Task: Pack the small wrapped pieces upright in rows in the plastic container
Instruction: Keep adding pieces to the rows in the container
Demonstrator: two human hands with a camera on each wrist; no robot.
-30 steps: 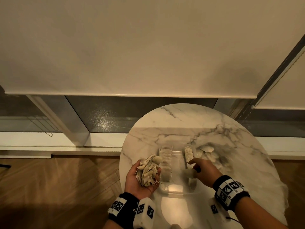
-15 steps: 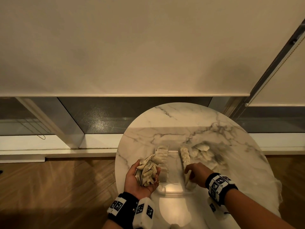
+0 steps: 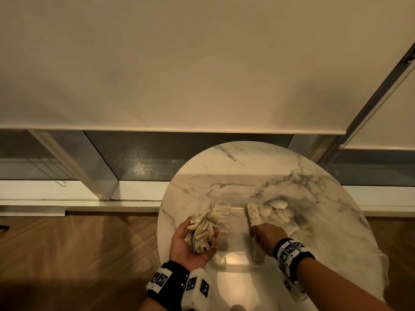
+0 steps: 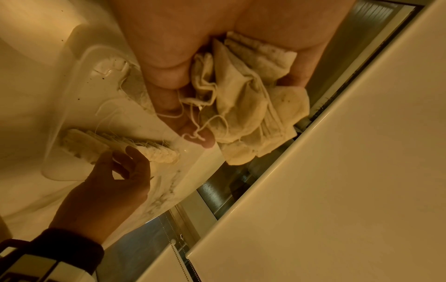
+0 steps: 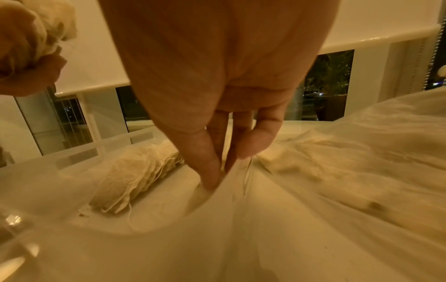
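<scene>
A clear plastic container [image 3: 235,264] sits on the round marble table [image 3: 247,176]. Two rows of pale wrapped pieces stand in it, a left row [image 3: 222,212] and a right row [image 3: 253,213]. My left hand [image 3: 187,245] is palm up beside the left wall and grips a bunch of pieces [image 3: 203,228] with loose strings [image 4: 243,99]. My right hand [image 3: 258,232] points down into the container at the near end of the right row. In the right wrist view its thumb and fingertips [image 5: 210,171] pinch one piece [image 5: 200,194] against the right wall.
A loose heap of wrapped pieces [image 3: 278,212] lies on the table just right of the container. The table edge runs close behind my left hand, with wooden floor [image 3: 78,243] below. A window frame and roller blind [image 3: 179,75] stand behind the table.
My right hand has come down and nearer, carrying a piece from above the right row into the container's near right side. The left hand has stayed put with its bunch.
</scene>
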